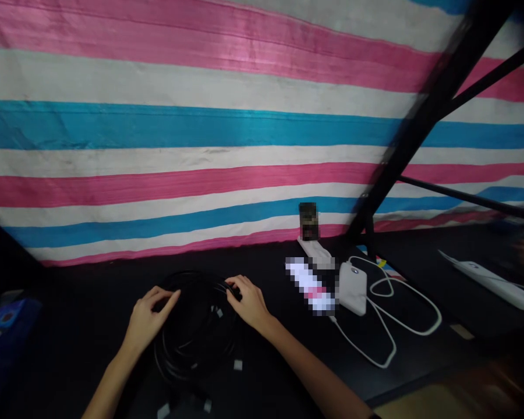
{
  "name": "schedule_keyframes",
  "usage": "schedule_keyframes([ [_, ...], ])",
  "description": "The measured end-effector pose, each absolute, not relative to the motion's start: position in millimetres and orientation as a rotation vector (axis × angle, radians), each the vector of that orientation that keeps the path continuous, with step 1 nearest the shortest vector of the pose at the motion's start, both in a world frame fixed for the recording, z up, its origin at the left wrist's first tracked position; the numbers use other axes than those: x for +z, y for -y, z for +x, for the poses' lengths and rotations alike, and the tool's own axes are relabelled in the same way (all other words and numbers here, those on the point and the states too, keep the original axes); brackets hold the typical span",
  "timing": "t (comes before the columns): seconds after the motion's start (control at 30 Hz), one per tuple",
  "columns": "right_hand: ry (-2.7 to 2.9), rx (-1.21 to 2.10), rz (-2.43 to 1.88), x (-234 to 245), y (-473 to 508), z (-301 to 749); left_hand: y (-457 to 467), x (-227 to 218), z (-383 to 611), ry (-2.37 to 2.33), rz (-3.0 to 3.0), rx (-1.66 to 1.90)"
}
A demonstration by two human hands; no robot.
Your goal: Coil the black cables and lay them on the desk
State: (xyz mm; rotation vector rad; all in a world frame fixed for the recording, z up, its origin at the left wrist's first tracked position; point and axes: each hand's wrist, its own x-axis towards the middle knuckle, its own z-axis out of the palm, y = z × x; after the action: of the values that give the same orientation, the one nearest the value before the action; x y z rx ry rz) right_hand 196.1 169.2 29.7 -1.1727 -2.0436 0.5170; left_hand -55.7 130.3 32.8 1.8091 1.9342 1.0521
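Head view: black cable coil (196, 331) lies between left hand (147, 317) and right hand (250, 304).

left hand (146, 317) on black cable coil (196, 337) | right hand (247, 302) on coil | dark table (82, 326)

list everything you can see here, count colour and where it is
cable coil: one, black with small white tags, table centre
table: one, dark, across the lower frame
power bank: one, white, right of the coil
loose cable: one, white, looped right of the power bank
power strip: one, white, far right
striped tarp: one, pink, white and blue, behind the table
frame bars: several, black, upper right
left hand: one, touching the coil's left rim
right hand: one, fingers curled on the coil's upper right
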Motion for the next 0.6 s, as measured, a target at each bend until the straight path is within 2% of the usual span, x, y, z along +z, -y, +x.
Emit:
schedule_keyframes([
  [0.33,2.122,0.689,-1.228,27.8,-164.1,191.7,-125.2,32.8,-46.0,-1.681,1.848,1.297],
  [0.5,2.079,0.65,-1.1,24.7,-165.1,189.6,-119.6,44.5,-43.8,-1.609,1.738,1.396],
  [0.6,2.062,0.608,-1.063,22.5,-165.2,188.1,-120.9,45.4,-48.4,-1.747,1.672,1.363],
])
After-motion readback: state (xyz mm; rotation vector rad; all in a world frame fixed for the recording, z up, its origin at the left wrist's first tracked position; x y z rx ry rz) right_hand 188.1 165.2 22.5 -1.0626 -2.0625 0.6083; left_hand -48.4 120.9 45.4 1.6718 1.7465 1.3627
